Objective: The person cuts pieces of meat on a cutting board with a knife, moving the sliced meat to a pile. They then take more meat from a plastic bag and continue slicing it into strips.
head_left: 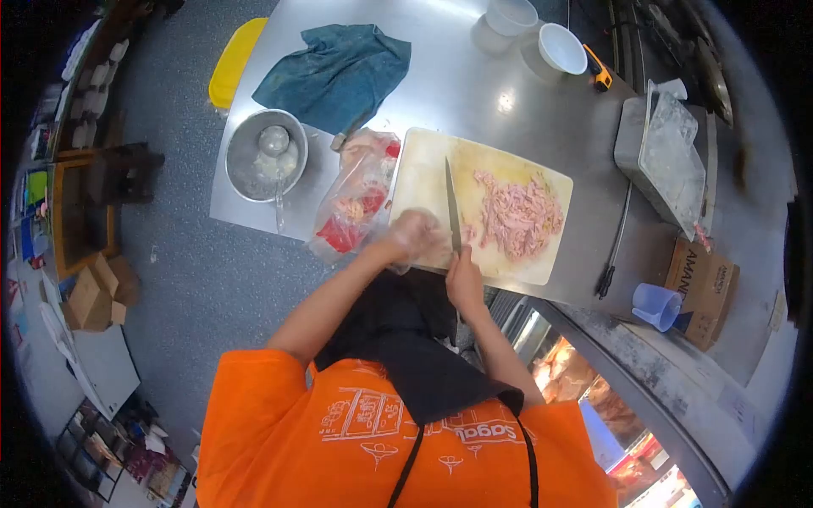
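Note:
My right hand (464, 284) is wrapped around the handle of a long kitchen knife (453, 203). The blade points away from me across a white cutting board (423, 161). Right of the blade lies a heap of thin pale-pink meat strips (521, 216), with a few scraps close to the knife. My left hand (417, 235) is at the board's near left corner, left of the blade. It looks blurred, and its fingers and anything in them cannot be made out. Beside it, a clear plastic bag with red print (351, 207) holds pale meat.
A metal bowl (240, 169) with a ladle and whitish contents stands at the left edge. Behind lies a teal cloth (339, 72). White bowls (562, 48) and an orange-black tool (598, 69) are at the back. Rightward are a metal rod (616, 241), metal container (633, 135) and blue jug (656, 306).

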A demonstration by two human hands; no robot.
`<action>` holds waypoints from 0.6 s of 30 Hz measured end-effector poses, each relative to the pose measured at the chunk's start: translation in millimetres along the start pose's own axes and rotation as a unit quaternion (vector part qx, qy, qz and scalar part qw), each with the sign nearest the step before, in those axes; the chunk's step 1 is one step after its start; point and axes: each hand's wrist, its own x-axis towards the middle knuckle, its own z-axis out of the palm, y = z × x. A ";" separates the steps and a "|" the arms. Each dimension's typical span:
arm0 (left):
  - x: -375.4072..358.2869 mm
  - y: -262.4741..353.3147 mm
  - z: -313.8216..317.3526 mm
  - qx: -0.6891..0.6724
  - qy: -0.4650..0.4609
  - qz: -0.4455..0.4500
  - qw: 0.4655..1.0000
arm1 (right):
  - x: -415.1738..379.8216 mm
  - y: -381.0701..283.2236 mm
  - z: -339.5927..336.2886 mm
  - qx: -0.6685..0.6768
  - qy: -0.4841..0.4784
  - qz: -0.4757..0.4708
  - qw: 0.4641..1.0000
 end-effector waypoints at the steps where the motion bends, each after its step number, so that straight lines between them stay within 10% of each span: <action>1: -3.4 14.4 -16.7 0.002 -0.007 -0.002 1.000 | -23.0 7.0 1.6 0.005 -0.002 0.006 1.000; 5: 1.5 69.0 -65.0 -0.068 0.000 -0.025 0.997 | -59.6 21.7 2.1 -0.007 -0.027 0.071 0.997; 10: -5.6 85.7 -53.0 0.288 0.057 0.275 0.915 | -48.5 21.9 -11.9 0.021 -0.004 0.067 0.998; 13: -0.4 27.1 -20.1 0.219 0.007 0.352 0.910 | -40.5 32.1 -25.0 0.030 0.030 0.069 0.997; 18: -56.2 -5.0 -3.0 0.314 -0.003 0.231 0.921 | -30.2 19.8 -31.8 0.031 0.004 0.007 0.999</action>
